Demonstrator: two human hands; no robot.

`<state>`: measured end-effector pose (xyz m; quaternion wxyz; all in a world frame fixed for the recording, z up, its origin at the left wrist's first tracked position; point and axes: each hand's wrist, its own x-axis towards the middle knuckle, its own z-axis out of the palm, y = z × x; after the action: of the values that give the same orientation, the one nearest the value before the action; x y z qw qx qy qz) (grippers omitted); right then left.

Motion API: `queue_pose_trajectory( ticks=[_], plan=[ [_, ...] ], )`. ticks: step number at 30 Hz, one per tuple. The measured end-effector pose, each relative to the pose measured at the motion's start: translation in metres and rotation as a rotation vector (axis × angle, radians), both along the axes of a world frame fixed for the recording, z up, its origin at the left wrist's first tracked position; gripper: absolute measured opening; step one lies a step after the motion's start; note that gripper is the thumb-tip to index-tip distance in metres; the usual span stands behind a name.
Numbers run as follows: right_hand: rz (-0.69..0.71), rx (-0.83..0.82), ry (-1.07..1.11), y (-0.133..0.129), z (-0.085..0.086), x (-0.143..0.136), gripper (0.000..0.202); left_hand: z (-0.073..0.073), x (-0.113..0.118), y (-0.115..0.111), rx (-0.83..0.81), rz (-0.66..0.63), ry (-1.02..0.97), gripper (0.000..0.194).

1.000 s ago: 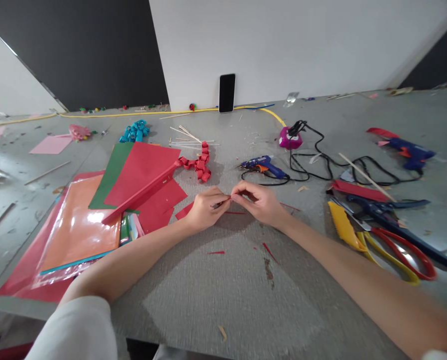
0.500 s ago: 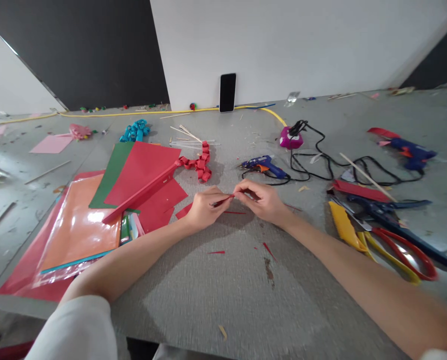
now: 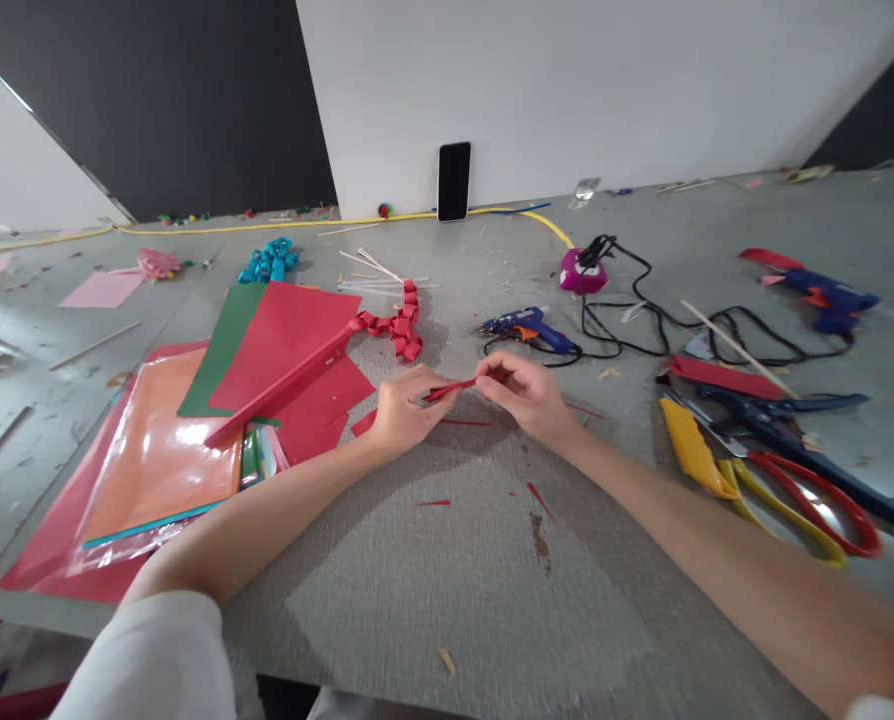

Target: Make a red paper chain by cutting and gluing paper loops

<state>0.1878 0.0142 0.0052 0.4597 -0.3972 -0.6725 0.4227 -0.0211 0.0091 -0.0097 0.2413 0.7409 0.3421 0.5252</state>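
Note:
A narrow strip of red paper (image 3: 458,387) stretches between my two hands over the middle of the table. My left hand (image 3: 409,410) pinches its left part, with fingers closed. At its right end, my right hand (image 3: 523,396) grips it between thumb and index finger. Part of the strip is hidden by the left fingers. Just beyond the hands lies a blue glue gun (image 3: 529,328) with an orange trigger. A red paper chain of small loops (image 3: 406,325) rests behind my left hand. Thin red paper scraps (image 3: 435,503) lie below the hands.
On the left are red paper sheets (image 3: 289,335) and a plastic sleeve of orange paper (image 3: 166,450). To the right lie red-and-yellow-handled scissors (image 3: 814,500), a second glue gun (image 3: 829,298) and black cables (image 3: 646,345). A phone (image 3: 454,182) leans against the wall.
My hands have moved slightly apart, so more of the red strip shows between them. The other things on the table stay where they were.

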Motion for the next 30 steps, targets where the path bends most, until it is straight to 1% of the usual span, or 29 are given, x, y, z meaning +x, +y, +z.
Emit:
queue_pose_trajectory(
  ticks=[2, 5, 9, 12, 19, 22, 25, 27, 30],
  plan=[
    [0.000, -0.043, 0.023, 0.001, -0.001, -0.002, 0.042, -0.001, 0.000, 0.001, 0.017, -0.022, -0.002, 0.014],
    [0.014, -0.101, 0.079, 0.005, -0.007, -0.002, 0.041, -0.003, 0.000, 0.002, 0.026, -0.017, -0.007, 0.016],
    [0.017, -0.140, 0.144, 0.008, -0.020, 0.002, 0.034, -0.004, 0.001, 0.003, 0.044, -0.011, -0.029, 0.015],
    [0.009, -0.150, 0.169, 0.008, -0.024, 0.003, 0.029, -0.003, 0.002, 0.003, 0.053, -0.009, -0.046, 0.013],
    [-0.005, -0.136, 0.191, 0.007, -0.022, 0.001, 0.029, -0.001, 0.001, 0.002, 0.038, 0.022, -0.031, 0.015],
    [-0.010, -0.116, 0.185, 0.005, -0.021, 0.001, 0.031, 0.000, 0.001, 0.001, 0.007, 0.038, -0.021, 0.016],
    [-0.023, -0.085, 0.152, 0.001, -0.015, -0.001, 0.033, 0.000, 0.001, 0.001, -0.086, 0.064, -0.022, 0.016],
    [-0.024, -0.062, 0.094, -0.003, -0.010, -0.002, 0.034, -0.002, 0.000, 0.002, -0.171, 0.070, -0.072, 0.018],
    [-0.017, -0.004, -0.058, -0.006, -0.006, -0.004, 0.033, -0.007, 0.000, 0.007, -0.255, 0.014, -0.178, 0.023]
  ],
)
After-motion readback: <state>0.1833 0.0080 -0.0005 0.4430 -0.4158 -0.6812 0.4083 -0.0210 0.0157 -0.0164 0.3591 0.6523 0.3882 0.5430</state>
